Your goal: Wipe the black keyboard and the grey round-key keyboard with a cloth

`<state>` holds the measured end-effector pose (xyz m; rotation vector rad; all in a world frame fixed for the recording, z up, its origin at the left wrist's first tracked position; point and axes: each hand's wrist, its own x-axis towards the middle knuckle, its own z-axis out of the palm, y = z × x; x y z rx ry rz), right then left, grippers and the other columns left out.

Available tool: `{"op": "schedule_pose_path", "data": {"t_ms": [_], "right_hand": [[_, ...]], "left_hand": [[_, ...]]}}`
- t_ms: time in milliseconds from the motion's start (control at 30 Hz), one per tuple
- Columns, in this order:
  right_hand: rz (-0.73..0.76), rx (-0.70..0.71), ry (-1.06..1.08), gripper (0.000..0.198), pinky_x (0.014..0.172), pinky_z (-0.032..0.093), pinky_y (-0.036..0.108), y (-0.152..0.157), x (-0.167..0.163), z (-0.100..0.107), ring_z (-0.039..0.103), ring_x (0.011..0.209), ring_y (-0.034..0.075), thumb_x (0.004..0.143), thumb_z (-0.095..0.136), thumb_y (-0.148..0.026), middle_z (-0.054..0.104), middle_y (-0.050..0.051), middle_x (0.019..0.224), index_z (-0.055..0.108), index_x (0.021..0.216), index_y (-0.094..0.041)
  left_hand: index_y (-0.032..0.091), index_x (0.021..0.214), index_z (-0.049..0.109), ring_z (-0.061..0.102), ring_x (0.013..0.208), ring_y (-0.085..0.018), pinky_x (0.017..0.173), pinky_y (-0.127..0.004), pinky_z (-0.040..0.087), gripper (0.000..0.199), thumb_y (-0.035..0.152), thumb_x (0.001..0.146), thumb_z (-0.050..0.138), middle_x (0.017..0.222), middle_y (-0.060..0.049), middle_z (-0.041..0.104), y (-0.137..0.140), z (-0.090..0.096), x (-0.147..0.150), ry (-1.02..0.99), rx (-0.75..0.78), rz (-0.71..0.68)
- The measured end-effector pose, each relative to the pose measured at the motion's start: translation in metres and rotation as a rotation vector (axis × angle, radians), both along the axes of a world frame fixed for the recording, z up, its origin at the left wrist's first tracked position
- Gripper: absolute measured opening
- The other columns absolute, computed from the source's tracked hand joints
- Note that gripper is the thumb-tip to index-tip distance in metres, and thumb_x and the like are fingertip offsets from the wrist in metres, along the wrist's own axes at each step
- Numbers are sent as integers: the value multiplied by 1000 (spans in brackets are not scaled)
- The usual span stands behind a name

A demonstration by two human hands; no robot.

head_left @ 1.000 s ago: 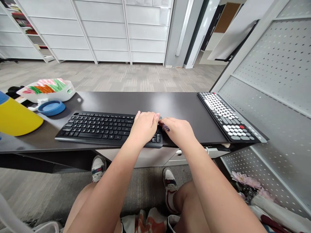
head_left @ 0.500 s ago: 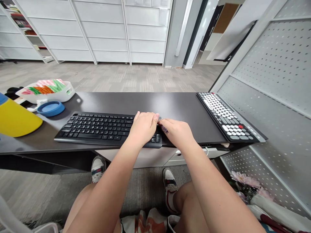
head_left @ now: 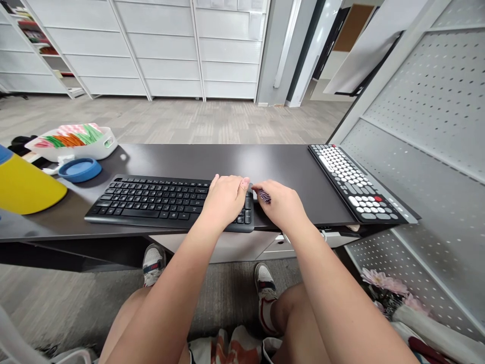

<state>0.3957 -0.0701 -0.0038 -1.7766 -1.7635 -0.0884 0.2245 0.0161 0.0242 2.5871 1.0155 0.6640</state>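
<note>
A black keyboard lies along the desk's near edge. My left hand is on its right part, fingers bent over the far edge and thumb towards the right; the fingertips are hidden. To the right of that keyboard, close beside its end, my right hand is closed on a small dark striped bundle. Only part of the bundle shows, between thumb and fingers, and I cannot tell its kind. A second keyboard, black with white, grey and red round keys, lies slanted at the desk's right end.
At the left of the desk are a white basket with colourful contents, a blue round lid-like piece and a yellow container. A perforated panel borders the right side. White cabinets line the back.
My right hand has shifted slightly right, off the black keyboard's end, and more of the striped bundle shows. My left hand stays where it was on the keyboard.
</note>
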Motion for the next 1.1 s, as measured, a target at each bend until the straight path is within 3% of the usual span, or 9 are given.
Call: {"op": "schedule_pose_path", "data": {"t_ms": [233, 467, 867, 1000, 1100], "right_hand": [[79, -61, 64, 28, 80, 49, 33, -3, -3, 4, 69, 93, 21, 96, 59, -17, 74, 4, 107, 77, 115, -27], [7, -86, -37, 27, 69, 45, 31, -2, -8, 4, 67, 85, 20, 97, 59, -21, 73, 3, 106, 80, 111, -31], [-15, -53, 37, 29, 72, 45, 33, -7, -9, 9, 67, 85, 21, 95, 58, -21, 74, 4, 104, 78, 114, -29], [-52, -43, 133, 28, 75, 45, 33, -7, -8, 10, 67, 85, 21, 95, 58, -21, 76, 3, 102, 78, 112, -28], [-33, -113, 269, 25, 77, 47, 31, -5, -9, 11, 69, 87, 20, 95, 56, -22, 78, 2, 101, 78, 107, -27]], "left_hand": [[24, 100, 71, 68, 110, -26, 121, -60, 36, 50, 37, 113, 24, 105, -7, 77, 0, -1, 1, 9, 11, 3], [24, 95, 69, 67, 105, -26, 120, -59, 37, 50, 38, 112, 25, 101, -6, 76, 0, -2, 1, 7, 27, 9], [24, 98, 69, 68, 107, -26, 120, -61, 36, 48, 37, 113, 24, 103, -5, 76, 0, -1, 1, 6, 17, -5], [24, 98, 68, 68, 106, -26, 120, -62, 36, 50, 39, 113, 24, 102, -6, 76, 0, -1, 1, 1, 15, -7], [23, 99, 69, 68, 107, -26, 120, -62, 36, 51, 38, 113, 23, 102, -6, 75, 0, -1, 1, 10, 17, -9]]}}
